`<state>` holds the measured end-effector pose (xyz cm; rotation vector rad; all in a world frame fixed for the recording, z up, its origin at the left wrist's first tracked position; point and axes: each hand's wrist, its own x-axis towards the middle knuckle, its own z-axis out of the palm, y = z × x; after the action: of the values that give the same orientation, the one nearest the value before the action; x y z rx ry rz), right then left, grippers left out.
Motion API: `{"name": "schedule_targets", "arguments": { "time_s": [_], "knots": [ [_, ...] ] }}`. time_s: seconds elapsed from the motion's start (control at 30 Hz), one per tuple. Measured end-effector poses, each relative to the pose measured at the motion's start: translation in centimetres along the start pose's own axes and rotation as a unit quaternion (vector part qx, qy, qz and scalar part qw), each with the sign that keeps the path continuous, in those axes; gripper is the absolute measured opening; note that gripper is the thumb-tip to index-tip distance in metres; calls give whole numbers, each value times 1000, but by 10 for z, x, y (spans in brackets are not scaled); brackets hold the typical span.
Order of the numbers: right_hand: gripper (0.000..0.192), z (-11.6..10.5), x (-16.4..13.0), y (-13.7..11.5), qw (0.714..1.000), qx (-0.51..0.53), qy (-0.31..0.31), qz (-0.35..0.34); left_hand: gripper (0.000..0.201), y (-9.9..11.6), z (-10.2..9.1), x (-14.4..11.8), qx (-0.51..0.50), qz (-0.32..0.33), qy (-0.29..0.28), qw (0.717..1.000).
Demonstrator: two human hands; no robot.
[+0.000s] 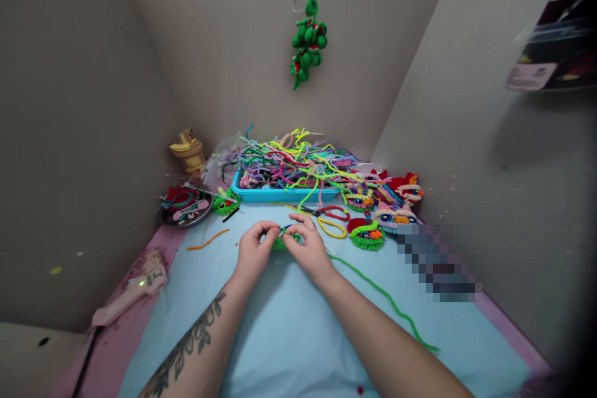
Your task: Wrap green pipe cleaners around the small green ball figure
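At the middle of the table, my left hand and my right hand meet with fingertips pinched on a small green pipe-cleaner piece. Blue shows at its upper edge, and my fingers hide much of its shape. A long green pipe cleaner trails over the cloth from beside my right hand; whether it joins the piece I cannot tell. Just beyond my hands lie scissors with one red and one yellow handle. A finished green and red pipe-cleaner bird face sits to the right.
A blue tray heaped with colourful pipe cleaners stands at the back. Several fuzzy faces lie at right, a green one at left. A glue gun with a lit light, a metal dish and an orange pipe cleaner are left.
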<state>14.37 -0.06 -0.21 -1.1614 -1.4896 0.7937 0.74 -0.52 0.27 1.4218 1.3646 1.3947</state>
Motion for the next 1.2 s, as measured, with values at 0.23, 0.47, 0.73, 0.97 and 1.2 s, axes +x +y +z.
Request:
{"name": "schedule_targets", "arguments": {
  "time_s": [0.23, 0.47, 0.73, 0.97, 1.2],
  "knots": [
    [10, -2, 2, 5, 1000, -1, 11, 7, 15, 2, 1, -1, 82, 30, -55, 995],
    [8, -1, 4, 10, 998, 46, 21, 42, 11, 4, 0, -2, 85, 79, -47, 992],
    [12, -3, 4, 8, 996, -27, 33, -73, 12, 2, 0, -1, 65, 65, -62, 994],
    [20, -11, 8, 8, 989, -90, -8, -119, 13, 5, -2, -2, 76, 56, -71, 993],
    [23, -10, 11, 13, 994, 97, -46, 28, 12, 8, -3, -1, 47, 53, -84, 994]
  ]
}}
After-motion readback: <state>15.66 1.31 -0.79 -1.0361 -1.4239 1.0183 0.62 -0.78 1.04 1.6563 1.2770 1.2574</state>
